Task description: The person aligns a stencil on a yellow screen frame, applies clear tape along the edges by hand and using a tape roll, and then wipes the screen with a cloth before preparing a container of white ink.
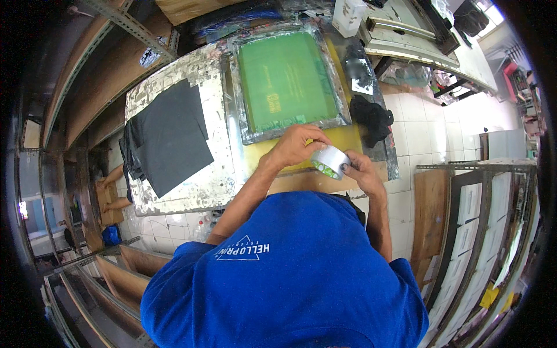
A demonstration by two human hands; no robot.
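Observation:
A roll of clear or whitish tape [332,155] with a green-patterned core is held up in front of my chest, just past the near edge of the printing table. My right hand [364,173] grips the roll from its right side, thumb at the core. At the roll's upper left edge, the fingers of my left hand [296,145] are pinched together against the tape; whether they hold a loose end is too small to see. Right behind the hands lies a screen-printing frame [288,78] with green mesh and a taped, stained border.
Black sheets [168,136] lie on the paint-marked table [217,174] at left. A crumpled black cloth [371,119] sits right of the frame, near a white container [348,17]. Racks [473,214] stand at right, wooden shelves [125,269] at lower left. Another person's arms [113,188] reach over a cardboard box.

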